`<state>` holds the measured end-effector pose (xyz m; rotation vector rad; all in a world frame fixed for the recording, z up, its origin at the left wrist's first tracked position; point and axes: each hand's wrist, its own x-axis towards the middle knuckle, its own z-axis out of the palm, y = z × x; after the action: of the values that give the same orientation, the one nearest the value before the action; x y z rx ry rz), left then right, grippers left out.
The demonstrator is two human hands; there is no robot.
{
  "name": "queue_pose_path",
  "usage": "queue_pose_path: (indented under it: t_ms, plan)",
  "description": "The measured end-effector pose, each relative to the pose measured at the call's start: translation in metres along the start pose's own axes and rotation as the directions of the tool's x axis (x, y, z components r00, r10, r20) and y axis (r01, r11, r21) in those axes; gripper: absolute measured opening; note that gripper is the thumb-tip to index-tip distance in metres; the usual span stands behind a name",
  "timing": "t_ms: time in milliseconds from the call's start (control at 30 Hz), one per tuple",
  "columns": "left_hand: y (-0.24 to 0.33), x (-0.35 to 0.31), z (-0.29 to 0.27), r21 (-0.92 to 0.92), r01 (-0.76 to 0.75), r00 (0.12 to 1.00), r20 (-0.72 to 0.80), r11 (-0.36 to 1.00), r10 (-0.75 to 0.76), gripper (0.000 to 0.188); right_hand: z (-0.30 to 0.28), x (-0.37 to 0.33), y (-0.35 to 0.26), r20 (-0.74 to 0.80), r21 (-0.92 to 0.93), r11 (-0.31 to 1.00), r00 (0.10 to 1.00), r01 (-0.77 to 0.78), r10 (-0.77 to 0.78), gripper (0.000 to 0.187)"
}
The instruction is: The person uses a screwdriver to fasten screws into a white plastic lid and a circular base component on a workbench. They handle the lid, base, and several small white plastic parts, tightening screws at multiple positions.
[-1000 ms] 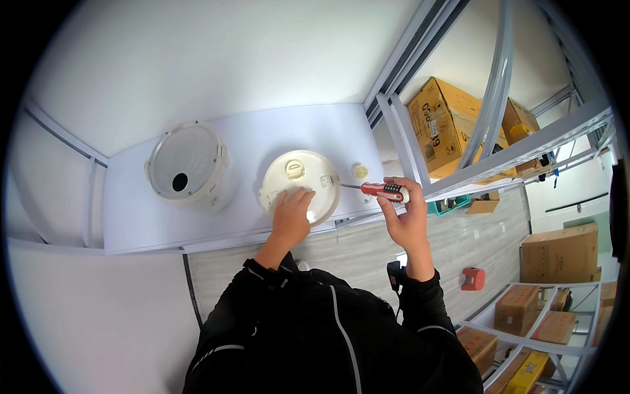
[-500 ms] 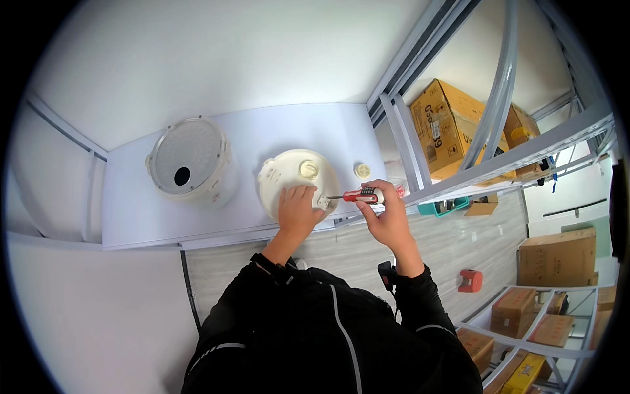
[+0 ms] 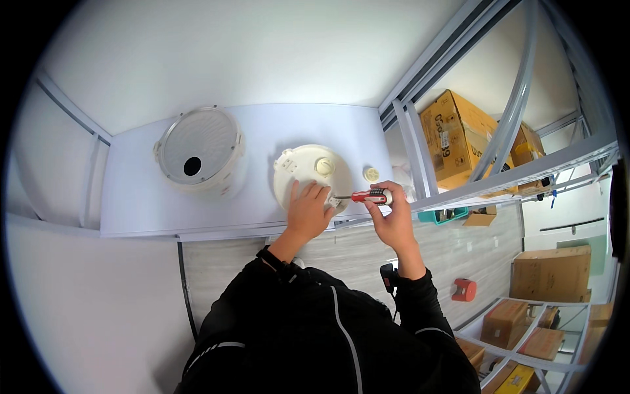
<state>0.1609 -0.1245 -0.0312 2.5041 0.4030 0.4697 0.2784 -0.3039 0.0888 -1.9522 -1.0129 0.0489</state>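
A round cream plastic lid [image 3: 289,190] lies on the white tabletop, its inner side with fittings facing up. A round raised cap [image 3: 325,167] sits in its far part. My left hand [image 3: 308,213] rests flat on the lid's near side with fingers spread, the thumb beside the screwdriver's tip. In my right hand [image 3: 394,223] is a red and white screwdriver [image 3: 369,196], held by its handle. Its shaft points left, level or nearly so, and the tip meets a small fitting [image 3: 334,202] at the lid's near right edge. A small cream round cap [image 3: 371,174] lies just right of the lid.
A white cooker-like pot [image 3: 203,141] with a grey round top and a black hole stands at the table's left. Grey metal framing [image 3: 420,157] borders the right, with cardboard boxes [image 3: 459,141] behind it. A red stool [image 3: 464,289] stands on the floor.
The whole view has shifted slightly, so table items appear a little farther right. Both hands keep nearly the same place on the lid and screwdriver.
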Motion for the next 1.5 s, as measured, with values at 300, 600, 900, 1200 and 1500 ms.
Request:
queue_pose_path:
  t_ms: [300,600,900,1200,1500]
  plan:
    - [0.002,0.004,0.008,-0.048,-0.043,0.998,-0.037,0.998,0.042,0.053,0.000,0.004,0.003,0.018,-0.013,1.000,1.000,-0.008,0.008,0.042]
    - [0.006,0.004,0.005,-0.020,-0.032,0.998,-0.052,0.999,0.031,0.054,-0.002,0.011,-0.001,0.025,-0.058,0.998,1.000,0.019,-0.017,0.042]
    - [0.008,0.006,0.010,-0.005,-0.037,0.996,-0.086,0.999,0.036,0.052,-0.003,0.018,-0.009,0.092,-0.143,0.989,0.996,0.021,-0.008,0.043]
    - [0.011,0.010,0.015,0.012,-0.054,0.998,-0.029,0.998,0.055,0.052,0.001,0.034,-0.017,0.117,-0.277,0.949,0.986,0.151,-0.123,0.053]
    - [0.011,0.023,0.016,0.020,-0.146,0.987,-0.067,0.989,0.147,0.048,0.010,0.056,-0.028,0.069,-0.565,0.822,0.997,0.067,-0.033,0.065]
